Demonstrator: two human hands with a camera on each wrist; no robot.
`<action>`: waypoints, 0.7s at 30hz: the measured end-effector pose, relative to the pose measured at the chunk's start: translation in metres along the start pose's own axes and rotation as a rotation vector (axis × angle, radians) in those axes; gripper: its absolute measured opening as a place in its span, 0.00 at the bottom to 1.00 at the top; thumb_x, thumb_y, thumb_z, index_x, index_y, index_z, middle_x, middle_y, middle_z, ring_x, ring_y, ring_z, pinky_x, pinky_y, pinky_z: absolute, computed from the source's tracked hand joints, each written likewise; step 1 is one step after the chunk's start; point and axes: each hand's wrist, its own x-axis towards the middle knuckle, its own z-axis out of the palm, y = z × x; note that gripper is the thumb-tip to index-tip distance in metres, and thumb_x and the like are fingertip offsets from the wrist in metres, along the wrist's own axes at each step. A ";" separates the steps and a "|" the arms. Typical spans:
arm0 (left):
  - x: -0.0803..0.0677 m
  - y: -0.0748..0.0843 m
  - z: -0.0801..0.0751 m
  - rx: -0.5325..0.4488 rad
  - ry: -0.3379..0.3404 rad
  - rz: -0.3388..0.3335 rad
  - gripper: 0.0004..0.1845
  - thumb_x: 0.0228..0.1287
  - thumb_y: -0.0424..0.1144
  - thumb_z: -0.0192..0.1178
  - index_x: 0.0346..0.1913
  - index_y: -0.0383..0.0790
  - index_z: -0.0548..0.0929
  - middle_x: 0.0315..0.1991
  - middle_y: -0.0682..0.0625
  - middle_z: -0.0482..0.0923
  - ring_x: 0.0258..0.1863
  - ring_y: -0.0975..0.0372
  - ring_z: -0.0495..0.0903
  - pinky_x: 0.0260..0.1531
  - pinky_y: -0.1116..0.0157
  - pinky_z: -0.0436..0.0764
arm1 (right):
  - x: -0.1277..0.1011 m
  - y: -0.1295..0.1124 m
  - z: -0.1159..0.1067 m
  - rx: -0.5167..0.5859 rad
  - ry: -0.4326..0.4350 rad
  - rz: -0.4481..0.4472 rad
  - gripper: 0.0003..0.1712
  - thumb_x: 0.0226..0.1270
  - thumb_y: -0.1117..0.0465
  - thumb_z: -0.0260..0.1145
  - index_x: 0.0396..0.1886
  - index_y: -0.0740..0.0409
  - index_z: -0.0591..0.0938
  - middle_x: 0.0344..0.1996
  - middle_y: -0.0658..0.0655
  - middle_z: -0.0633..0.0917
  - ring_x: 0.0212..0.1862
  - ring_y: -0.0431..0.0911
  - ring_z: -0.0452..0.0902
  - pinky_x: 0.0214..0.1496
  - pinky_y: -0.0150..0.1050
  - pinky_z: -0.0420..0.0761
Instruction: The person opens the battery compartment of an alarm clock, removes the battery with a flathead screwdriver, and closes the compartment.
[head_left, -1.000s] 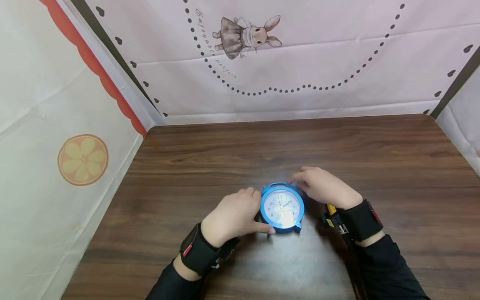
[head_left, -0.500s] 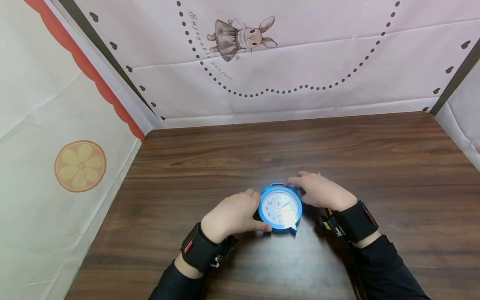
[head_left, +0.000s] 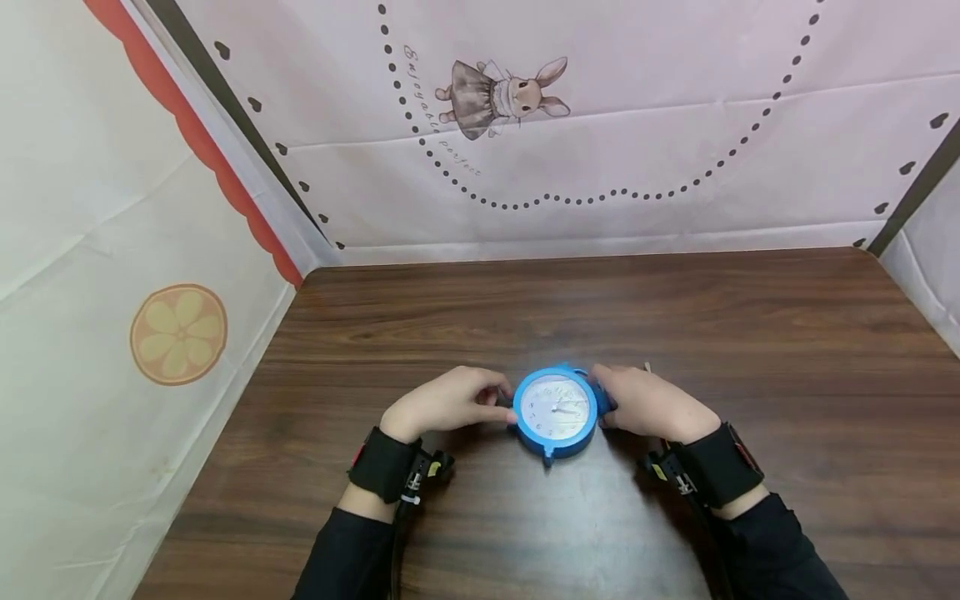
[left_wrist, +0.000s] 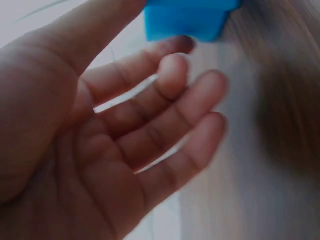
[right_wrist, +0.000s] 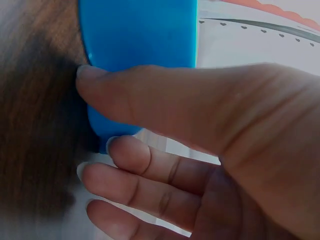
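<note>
Nearest the viewer, two black sleeves and black wrist straps lead to the hands that flank a blue alarm clock (head_left: 557,410) near the front middle of the dark wood-grain worktop (head_left: 750,333). The left hand (head_left: 442,402) pinches the clock's left edge, its thumb along the blue rim and the other fingers (left_wrist: 170,120) loosely curled behind; the right hand (head_left: 648,404) clamps the right edge, thumb laid across the blue casing and the fingers (right_wrist: 145,175) curled behind it. The clock appears tilted and partly turned in this two-handed hold, face upward, one small foot pointing toward the viewer; the step in hand looks to be rotating or repositioning it, and the next move would call for an even grip on both edges so the casing does not slip. The dial carries black numerals, too small to read with certainty; no brand is legible. Beyond, the backdrop cloth (head_left: 675,125) shows a dressed rabbit (head_left: 506,96) beside curved script that seems to read "Enjoyable perfect"; the left wall cloth bears an orange slice motif (head_left: 178,333).
</note>
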 end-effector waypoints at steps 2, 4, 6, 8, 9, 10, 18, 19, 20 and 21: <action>0.001 -0.011 -0.001 -0.028 0.023 0.009 0.13 0.72 0.51 0.62 0.50 0.47 0.83 0.27 0.55 0.74 0.25 0.65 0.72 0.30 0.67 0.71 | 0.000 0.000 0.002 0.006 -0.004 0.002 0.27 0.65 0.64 0.72 0.62 0.64 0.74 0.46 0.57 0.83 0.40 0.45 0.76 0.42 0.43 0.76; 0.001 -0.018 -0.001 -0.044 0.053 0.008 0.13 0.74 0.50 0.60 0.52 0.48 0.83 0.29 0.55 0.77 0.28 0.65 0.74 0.31 0.66 0.74 | 0.001 0.000 0.002 0.010 -0.009 0.002 0.28 0.65 0.63 0.72 0.62 0.65 0.73 0.42 0.56 0.83 0.38 0.45 0.75 0.41 0.42 0.76; 0.002 -0.024 -0.001 -0.064 0.091 -0.001 0.13 0.76 0.49 0.58 0.53 0.48 0.83 0.32 0.55 0.80 0.30 0.64 0.77 0.33 0.64 0.77 | 0.002 -0.001 0.002 0.017 -0.013 0.005 0.29 0.65 0.62 0.73 0.61 0.65 0.73 0.38 0.54 0.82 0.36 0.44 0.75 0.39 0.41 0.76; 0.003 -0.027 0.000 -0.081 0.133 -0.013 0.13 0.77 0.48 0.56 0.55 0.49 0.83 0.35 0.54 0.82 0.32 0.63 0.80 0.36 0.62 0.79 | 0.002 -0.001 0.003 0.029 -0.014 0.007 0.27 0.64 0.61 0.74 0.59 0.65 0.74 0.35 0.52 0.80 0.33 0.44 0.73 0.37 0.40 0.74; 0.004 -0.028 0.001 -0.084 0.157 -0.022 0.13 0.77 0.48 0.55 0.55 0.49 0.83 0.36 0.54 0.82 0.33 0.63 0.80 0.37 0.61 0.79 | 0.003 -0.001 0.004 0.031 -0.012 0.004 0.27 0.64 0.60 0.74 0.58 0.65 0.74 0.34 0.52 0.80 0.33 0.44 0.73 0.37 0.40 0.74; 0.005 -0.028 0.002 -0.089 0.180 -0.031 0.13 0.78 0.48 0.55 0.55 0.49 0.83 0.37 0.54 0.83 0.33 0.63 0.80 0.38 0.61 0.79 | 0.003 -0.001 0.005 0.030 -0.008 0.004 0.27 0.64 0.60 0.74 0.57 0.65 0.74 0.34 0.52 0.79 0.33 0.44 0.73 0.37 0.40 0.74; 0.014 -0.030 0.009 -0.068 0.286 -0.048 0.13 0.78 0.47 0.54 0.55 0.49 0.84 0.45 0.56 0.83 0.39 0.65 0.79 0.45 0.61 0.79 | 0.005 -0.001 0.008 -0.036 0.025 0.021 0.36 0.61 0.56 0.77 0.62 0.70 0.73 0.48 0.61 0.78 0.44 0.48 0.75 0.45 0.45 0.78; 0.014 -0.031 0.009 -0.067 0.290 -0.051 0.13 0.78 0.47 0.54 0.54 0.49 0.84 0.46 0.56 0.83 0.41 0.65 0.79 0.46 0.61 0.79 | 0.005 -0.001 0.008 -0.042 0.025 0.021 0.36 0.61 0.56 0.77 0.61 0.71 0.73 0.47 0.61 0.78 0.43 0.48 0.75 0.44 0.44 0.78; 0.015 -0.031 0.009 -0.069 0.292 -0.055 0.13 0.78 0.47 0.54 0.54 0.49 0.84 0.46 0.56 0.83 0.42 0.65 0.79 0.47 0.61 0.79 | 0.005 -0.001 0.007 -0.049 0.026 0.020 0.36 0.61 0.55 0.77 0.61 0.71 0.74 0.47 0.61 0.78 0.42 0.48 0.75 0.44 0.44 0.78; 0.015 -0.031 0.010 -0.071 0.292 -0.055 0.13 0.78 0.47 0.54 0.54 0.49 0.84 0.47 0.56 0.83 0.43 0.65 0.79 0.48 0.60 0.79 | 0.006 -0.001 0.007 -0.058 0.027 0.017 0.36 0.61 0.55 0.77 0.61 0.71 0.74 0.46 0.60 0.78 0.41 0.47 0.74 0.43 0.43 0.78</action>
